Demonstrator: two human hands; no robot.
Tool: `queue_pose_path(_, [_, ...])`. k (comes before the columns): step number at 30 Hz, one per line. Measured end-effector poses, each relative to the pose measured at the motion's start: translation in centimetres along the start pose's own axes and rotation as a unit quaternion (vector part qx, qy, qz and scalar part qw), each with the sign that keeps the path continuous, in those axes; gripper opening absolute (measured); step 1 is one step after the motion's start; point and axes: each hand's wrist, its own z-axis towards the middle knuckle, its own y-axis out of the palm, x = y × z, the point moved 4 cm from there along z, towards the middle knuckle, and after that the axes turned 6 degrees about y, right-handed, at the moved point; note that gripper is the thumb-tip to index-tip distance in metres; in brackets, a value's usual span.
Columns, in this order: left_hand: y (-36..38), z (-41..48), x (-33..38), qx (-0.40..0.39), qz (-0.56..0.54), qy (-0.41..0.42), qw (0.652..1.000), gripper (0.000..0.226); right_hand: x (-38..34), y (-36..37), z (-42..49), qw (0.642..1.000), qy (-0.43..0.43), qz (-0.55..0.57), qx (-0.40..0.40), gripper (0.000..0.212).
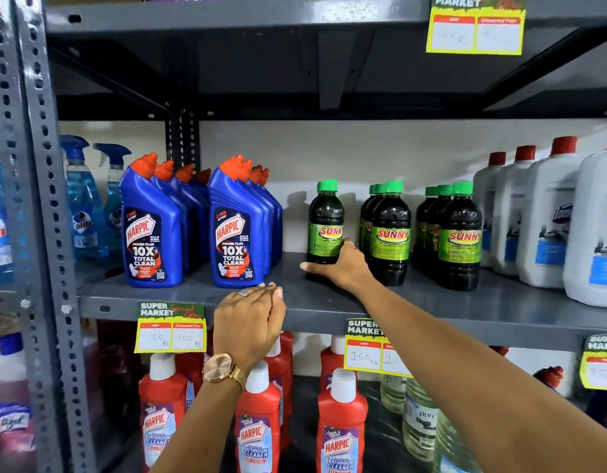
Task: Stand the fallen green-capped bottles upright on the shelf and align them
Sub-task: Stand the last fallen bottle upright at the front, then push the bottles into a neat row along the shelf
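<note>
Green-capped bottles: three rows all standing upright mid-shelf; none lying fallen. Right hand is curling around the base of the left row's front bottle, apparently aligning it. Left hand is resting flat on the near shelf edge, holding nothing. Remaining: final straightening, likely.

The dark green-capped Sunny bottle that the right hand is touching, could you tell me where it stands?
The dark green-capped Sunny bottle stands upright mid-shelf, between the blue Harpic bottles on its left and more Sunny bottles on its right.
</note>
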Motion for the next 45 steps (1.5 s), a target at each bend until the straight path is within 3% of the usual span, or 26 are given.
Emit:
queue_pose_path(4, [0.0, 0.0, 0.0, 0.007, -0.005, -0.005, 1.000, 0.042, 0.3, -0.1, 0.1, 0.999, 0.011, 0.026, -0.023, 0.065])
queue_pose_path(9, [0.2, -0.1, -0.1, -0.009, -0.013, -0.012, 1.000, 0.042, -0.2, -0.4, -0.3, 0.998, -0.006, -0.051, 0.026, 0.082])
queue_pose_path(18, [-0.5, 0.1, 0.2, -0.012, -0.024, -0.023, 0.999, 0.041, -0.3, -0.6, -0.7, 0.999, 0.015, -0.029, 0.011, 0.086])
queue_pose_path(21, [-1.1, 0.3, 0.3, -0.063, -0.025, -0.029, 0.997, 0.036, 0.2, -0.7, -1.0, 0.995, 0.062, 0.044, -0.066, 0.080])
queue_pose_path(23, [-1.7, 0.7, 0.4, -0.125, -0.044, -0.056, 0.990, 0.035, 0.4, -2.0, -2.0, 0.984, 0.072, 0.079, -0.146, 0.056])
queue_pose_path(25, [-2.1, 1.7, 1.1, -0.196, -0.026, -0.090, 0.976, 0.036, 1.3, -4.7, -3.3, 0.979, 0.076, 0.068, -0.174, 0.041])
queue_pose_path(28, [-1.0, 5.2, 3.1, -0.287, 0.078, -0.065, 0.952, 0.040, 4.2, -9.2, -4.0, 0.993, 0.082, 0.052, -0.073, 0.034])
queue_pose_path(29, [0.0, 6.5, 3.8, -0.306, 0.073, -0.058, 0.947, 0.042, 5.0, -10.2, -3.9, 0.994, 0.091, 0.043, -0.032, 0.041])
queue_pose_path(31, [2.9, 8.7, 4.2, -0.343, -0.015, -0.097, 0.934, 0.061, 6.2, -11.3, -3.5, 0.993, 0.115, 0.025, 0.007, 0.041])
queue_pose_path(33, [5.7, 9.5, 3.7, -0.356, -0.146, -0.187, 0.904, 0.100, 6.4, -11.2, -3.2, 0.990, 0.141, -0.015, 0.003, 0.092])
queue_pose_path(34, [7.2, 9.6, 3.1, -0.346, -0.199, -0.230, 0.888, 0.114, 6.4, -10.9, -2.9, 0.989, 0.146, -0.017, -0.007, 0.097])
queue_pose_path(36, [9.2, 9.3, 2.2, -0.334, -0.259, -0.291, 0.858, 0.124, 6.1, -10.5, -2.3, 0.989, 0.145, -0.005, -0.011, 0.055])
queue_pose_path(38, [10.7, 9.0, 1.3, -0.335, -0.285, -0.309, 0.843, 0.118, 6.1, -10.1, -1.7, 0.990, 0.142, 0.010, -0.020, 0.039])
queue_pose_path(42, [11.4, 9.0, 0.7, -0.290, -0.315, -0.309, 0.849, 0.081, 6.4, -10.0, -0.8, 0.992, 0.118, 0.035, -0.028, 0.062])
queue_pose_path(45, [11.4, 9.0, 0.9, -0.284, -0.305, -0.302, 0.857, 0.076, 6.6, -9.6, -0.5, 0.993, 0.116, 0.017, -0.021, 0.071])
